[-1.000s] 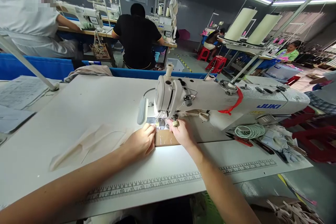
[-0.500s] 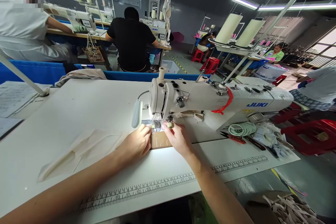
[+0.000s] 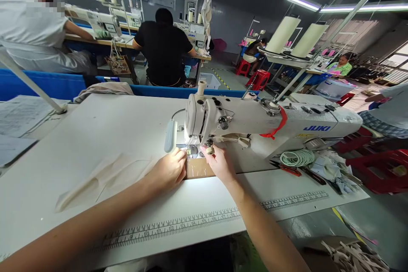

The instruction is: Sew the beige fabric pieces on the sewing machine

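Two bare forearms of ours reach in from the near edge, and with the needle as the middle of the clock, a heap of pale strips (image 3: 353,257) sits low at four o'clock. Our printed ruler (image 3: 178,226) runs along the table's near side at six, passing beneath both arms. Closer to the needle, still at six, we have a shiny brown panel (image 3: 199,168) lying between our hands. Our left hand (image 3: 172,166) is bunched narrow at the panel's left edge, fingertips down near the presser foot; our right hand (image 3: 220,165) is at the opposite edge, thumb and forefinger extended just beside a small round knob (image 3: 210,150). We cannot tell whether either hand pinches cloth. Sheer pale cloth (image 3: 105,180) lies flat between eight and nine. At three we see a pale green coil (image 3: 297,158), with orange-handled snips (image 3: 290,170) next to it.

Above our fingers stands the white sewing machine (image 3: 245,112), its arm stretching toward three, a red tie (image 3: 281,124) around it. Farther off, two thread cones (image 3: 296,38) rise at two. Beyond the blue partition (image 3: 41,83), one person in black (image 3: 164,53) sits with their back to us near twelve, another in a light top (image 3: 35,29) at ten.
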Tool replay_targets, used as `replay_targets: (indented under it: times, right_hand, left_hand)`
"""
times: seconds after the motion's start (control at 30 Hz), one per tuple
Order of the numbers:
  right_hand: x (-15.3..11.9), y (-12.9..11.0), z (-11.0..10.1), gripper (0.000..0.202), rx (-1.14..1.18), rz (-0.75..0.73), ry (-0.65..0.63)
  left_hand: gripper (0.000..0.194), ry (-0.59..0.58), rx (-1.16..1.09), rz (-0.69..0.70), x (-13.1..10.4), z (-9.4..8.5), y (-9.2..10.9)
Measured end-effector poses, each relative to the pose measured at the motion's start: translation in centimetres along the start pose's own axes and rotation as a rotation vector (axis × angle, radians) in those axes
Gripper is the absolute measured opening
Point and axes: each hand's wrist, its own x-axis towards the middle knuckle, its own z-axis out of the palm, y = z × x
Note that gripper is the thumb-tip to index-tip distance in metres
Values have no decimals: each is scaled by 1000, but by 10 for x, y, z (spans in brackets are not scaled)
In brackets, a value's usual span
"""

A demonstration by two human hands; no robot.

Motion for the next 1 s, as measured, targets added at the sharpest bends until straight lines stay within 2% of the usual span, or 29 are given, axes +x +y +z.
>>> replay_targets:
  times: [0.13,0.2,0.3,0.37,0.43,0.5,0.57,0.6,0.63,0.7,0.73,0.8,0.83,0.93,1.0]
  right_hand:
    - [-8,-6,-8,27,-26,45,-37]
    - [-14,-21,-10,23,-56,9,-56]
    - [-25,-60,-7,19,-103,-191,-154]
    - [-33,-88,1,34,-147,-372,-255]
    - [-43,-109,12,61,-159,-499,-331]
    - [-55,-121,22,83,-133,-540,-368]
    - [-71,-125,29,89,-121,-547,-376]
    - [-80,-125,30,82,-121,-547,-368]
    - [-90,-125,30,67,-112,-549,-355]
    - [-110,-124,25,27,-26,-542,-302]
    - [-120,-123,21,15,68,-522,-271]
    - [-137,-123,10,17,323,-427,-258]
    - [-145,-123,5,17,456,-322,-291]
    - [-169,-118,-3,13,821,187,-490]
    - [-186,-109,5,20,974,511,-542]
  left_hand:
    - [28,5,-155,-92,4,-6,-14]
    - [26,-4,-206,-244,6,-15,-27]
    - [18,-83,-103,-512,4,-33,-43]
    - [18,-205,-23,-613,-2,-43,-47]
    - [18,-343,-56,-666,-13,-51,-47]
    - [20,-409,-189,-663,-28,-57,-43]
    - [26,-420,-321,-655,-51,-65,-37]
    - [29,-417,-373,-652,-64,-70,-32]
    - [32,-414,-422,-657,-79,-76,-27]
    - [34,-425,-519,-692,-109,-91,-12]
    - [34,-443,-558,-716,-125,-99,-4]
    - [29,-482,-593,-759,-154,-115,12]
    - [24,-502,-587,-769,-167,-123,18]
    - [18,-572,-508,-776,-204,-138,30]
    - [21,-649,-513,-782,-226,-134,31]
